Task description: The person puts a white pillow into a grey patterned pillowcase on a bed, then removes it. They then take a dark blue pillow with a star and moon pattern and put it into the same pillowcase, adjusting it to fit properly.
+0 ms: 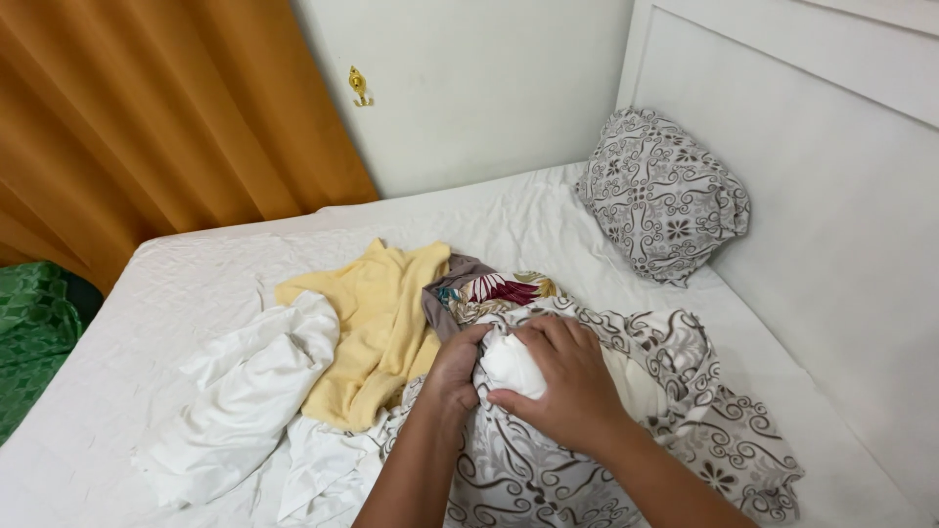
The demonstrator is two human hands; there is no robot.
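A grey-and-white swirl-patterned pillowcase (pixel 685 411) lies bunched on the white bed (pixel 176 293) in front of me. A white pillow corner (pixel 512 365) pokes out of it between my hands. My left hand (pixel 455 370) pinches the patterned cloth at the left of that corner. My right hand (pixel 564 381) is curled over the white corner and the cloth from the right. Both forearms come up from the bottom edge.
A yellow cloth (pixel 377 323) and a crumpled white cloth (pixel 245 391) lie to the left, with a floral cloth (pixel 499 288) just behind my hands. A patterned pillow (pixel 660 196) leans on the white headboard (pixel 831 196). An orange curtain (pixel 147 117) hangs at back left. Green fabric (pixel 29 332) is at the left edge.
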